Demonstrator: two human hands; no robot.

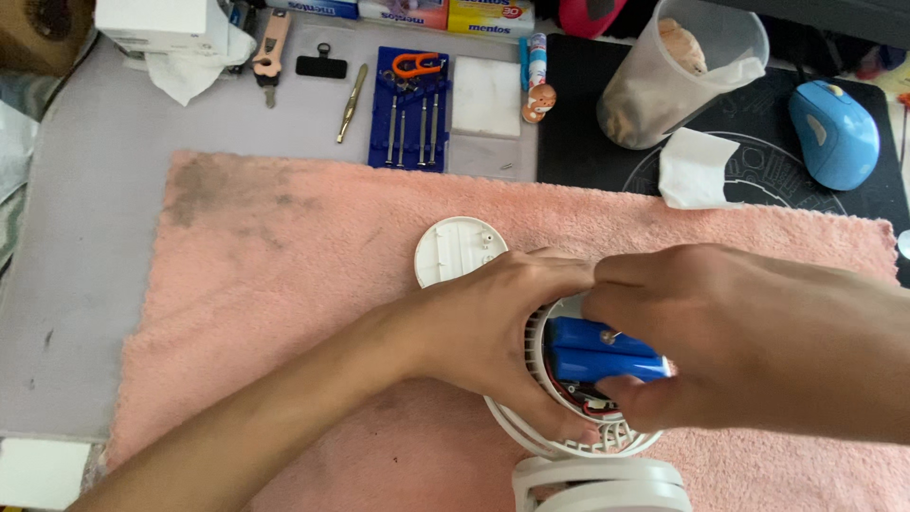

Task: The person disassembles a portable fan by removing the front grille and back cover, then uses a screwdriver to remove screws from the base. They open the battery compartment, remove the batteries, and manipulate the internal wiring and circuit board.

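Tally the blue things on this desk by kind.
Blue battery cells in the opened white fan: 2
Blue computer mouse: 1
Blue screwdriver tray: 1
Total: 4

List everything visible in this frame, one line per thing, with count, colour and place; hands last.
towel: 1, pink, stained, spread across the desk
fan body: 1, white, opened, on the towel under both hands
batteries: 2, blue, side by side inside the fan body
round cover: 1, white, on the towel beside the fan body
screwdriver set: 1, blue tray, above the towel
tweezers: 1, brass-coloured, left of the tray
plastic cup: 1, clear, top right
mouse: 1, blue, far right on a black mat
tissue: 1, white, below the cup
left hand: 1, gripping the fan body
right hand: 1, fingers at the batteries
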